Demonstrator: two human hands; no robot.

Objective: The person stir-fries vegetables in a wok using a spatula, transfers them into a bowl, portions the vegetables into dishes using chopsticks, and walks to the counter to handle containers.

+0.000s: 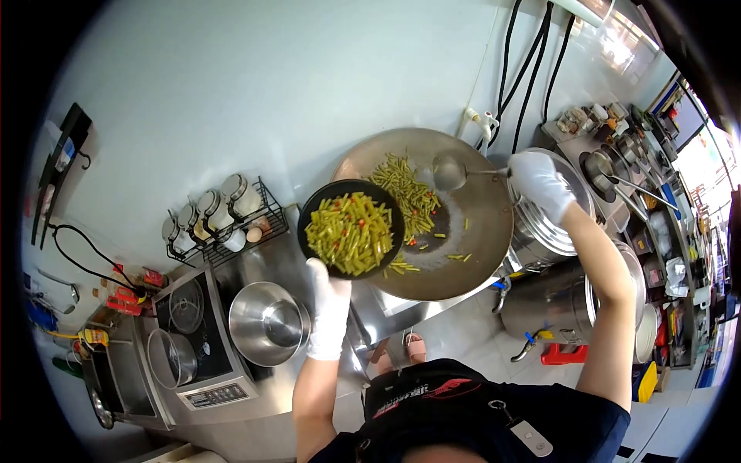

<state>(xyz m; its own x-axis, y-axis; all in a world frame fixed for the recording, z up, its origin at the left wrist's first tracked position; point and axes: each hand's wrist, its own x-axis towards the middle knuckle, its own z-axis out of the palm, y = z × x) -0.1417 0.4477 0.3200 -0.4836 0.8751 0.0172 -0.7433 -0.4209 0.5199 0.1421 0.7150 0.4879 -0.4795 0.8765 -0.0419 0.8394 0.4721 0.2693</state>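
Note:
My gloved left hand [330,297] grips the near rim of a black bowl [310,257], holding it over the left side of a large wok [478,262]. Cut green beans [351,231] with bits of red chili fill the bowl. More cut beans [397,181] lie in the wok, heaped at the back left with a few strays toward the front. In my gloved right hand [540,181] is the handle of a ladle [450,173], whose round head rests low over the wok, right of the heap. The ladle looks free of beans.
Steel bowls [266,324] stand on the counter to the left, beside an induction cooker [212,339]. A wire rack [270,220] of jars sits against the wall. Large steel pots [540,301] with taps stand at the right. A white faucet [482,119] projects behind the wok.

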